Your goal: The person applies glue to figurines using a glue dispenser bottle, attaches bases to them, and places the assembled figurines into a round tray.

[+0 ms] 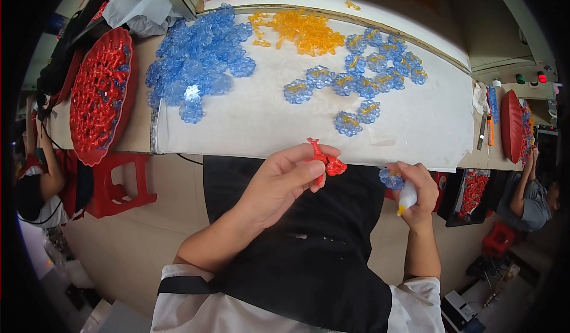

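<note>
Between the thumb and fingers of my left hand [278, 181] is a small glossy red plastic figure [335, 166], its exact shape partly covered by the fingers. My right hand [424, 192] is closed round a white squeeze bottle [408, 196] whose yellow tip points down. The same fingers also hold a clear blue flower-shaped piece [390, 178]. Both hands are above my black apron, at the near edge of the white-covered table [255, 119]. Beyond them lie several blue flower pieces with yellow parts on top [347, 123].
A heap of blue pieces [199, 54] lies far left, beside a pile of yellow parts [303, 30]. Red trays [132, 89] of red and blue pieces stand at both sides. A shelf edge [356, 19] bounds the back. A red stool [122, 184] and other people are nearby.
</note>
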Demonstrator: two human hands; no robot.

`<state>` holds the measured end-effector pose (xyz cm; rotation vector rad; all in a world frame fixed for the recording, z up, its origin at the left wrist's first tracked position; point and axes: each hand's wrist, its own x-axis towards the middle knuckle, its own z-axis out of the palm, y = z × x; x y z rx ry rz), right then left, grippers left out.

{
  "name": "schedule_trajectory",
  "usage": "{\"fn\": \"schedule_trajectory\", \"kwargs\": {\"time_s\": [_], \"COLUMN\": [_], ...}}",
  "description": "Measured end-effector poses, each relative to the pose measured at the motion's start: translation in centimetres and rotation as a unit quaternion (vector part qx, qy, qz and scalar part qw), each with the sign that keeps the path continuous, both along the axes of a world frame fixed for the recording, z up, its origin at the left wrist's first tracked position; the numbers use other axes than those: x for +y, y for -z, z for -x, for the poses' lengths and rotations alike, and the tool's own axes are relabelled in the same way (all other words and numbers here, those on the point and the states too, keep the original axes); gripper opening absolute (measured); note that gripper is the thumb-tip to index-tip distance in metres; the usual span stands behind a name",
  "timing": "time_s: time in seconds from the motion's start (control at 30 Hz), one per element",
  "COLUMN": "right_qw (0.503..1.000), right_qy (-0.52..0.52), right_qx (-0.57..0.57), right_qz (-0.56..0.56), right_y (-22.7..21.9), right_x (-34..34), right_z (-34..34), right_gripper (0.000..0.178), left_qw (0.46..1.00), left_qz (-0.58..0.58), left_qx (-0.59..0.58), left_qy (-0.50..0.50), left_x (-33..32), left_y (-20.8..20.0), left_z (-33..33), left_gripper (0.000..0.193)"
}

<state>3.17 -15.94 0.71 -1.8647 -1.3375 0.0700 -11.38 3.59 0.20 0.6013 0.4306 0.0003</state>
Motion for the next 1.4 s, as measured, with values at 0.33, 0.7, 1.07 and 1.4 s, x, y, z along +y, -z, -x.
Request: {"fn": "schedule_trajectory", "kwargs": {"time_s": [0.33,0.7,1.07,1.4], "right_qw": [0.96,0.968,0.981,0.976], "right_qy": [-0.13,-0.155,-0.155,-0.203], "right_qx": [0.237,0.191,0.116,0.079], "right_qz": [-0.073,-0.053,-0.007,0.018], "right_y": [-1.0,-0.8,-1.8,-3.3], "right_x": [3.6,4.1,4.1,4.9], "right_z": [1.0,0.5,0.5,-0.2], "right_gripper": [0.015,0.024,0.025,0.023], "left_qw": [0.998,0.997,0.991,0.993], "left_qz": [-0.022,-0.044,-0.108,-0.056], "left_qx": [-0.026,-0.011,-0.007,0.001], "left_qy": [0.05,0.061,0.08,0.103], "left_x": [-0.5,-0.6,-0.6,-0.2], "left_y": [-0.4,-0.2,-0.3,-0.2], "left_z": [0.1,-0.1,-0.2,-0.5], "left_gripper": [0.025,0.023,0.024,0.027]}}
